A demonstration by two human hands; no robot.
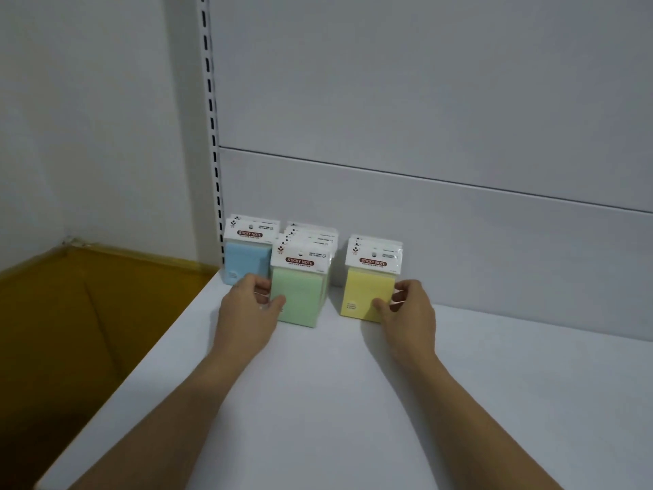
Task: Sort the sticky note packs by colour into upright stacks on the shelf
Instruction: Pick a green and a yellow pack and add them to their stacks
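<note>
- The shelf (pixel 353 401) is a smooth white board, and its left edge drops straight off to a brown area (pixel 70 330) below. Any pack nudged that way probably goes over the side.
- The back panel (pixel 459 224) props all three stacks from behind. Pull a row forward off it and the rear packs likely flop backwards.
- The green stack (pixel 304 295) is the deepest row, standing mid-shelf with its front pack well ahead of the others. The left hand (pixel 247 309) pinches its left side, thumb on the front face and fingers tucked round the edge. Squeeze only the front pack and the ones behind could fan out or tip.
- The yellow stack (pixel 364 291) stands upright, apart to the right. The right hand (pixel 410 313) pinches its right side, thumb across the front. A one-sided grip may twist the row out of square.
- The blue stack (pixel 243 256) sits nearest the left edge, just beside the green one. The left knuckles are close in front of it, so a careless sweep could knock it down.
- The white header cards (pixel 300 256) on top overlap loosely. They could snag on a neighbour and drag a pack askew.
</note>
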